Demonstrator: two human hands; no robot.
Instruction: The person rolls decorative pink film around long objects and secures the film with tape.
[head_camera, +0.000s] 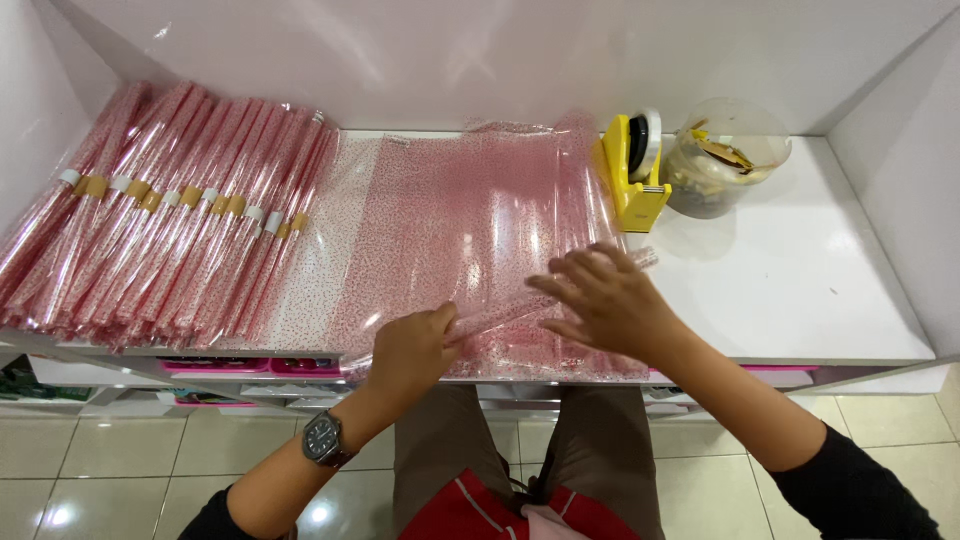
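A clear plastic sheet with red dots (470, 220) lies spread on the white table (800, 270). Its near edge is curled into a thin roll (510, 312) running diagonally. My left hand (410, 350) presses the roll's near left part with thumb and fingers curled over it. My right hand (605, 300) lies flat on the roll's right part, fingers spread and stretched out. A watch (322, 438) sits on my left wrist.
Several finished rolled sheets (160, 210), each bound with tape, lie side by side at the table's left. A yellow tape dispenser (635, 165) and a clear plastic tub (725, 155) stand at the back right. White walls close the sides.
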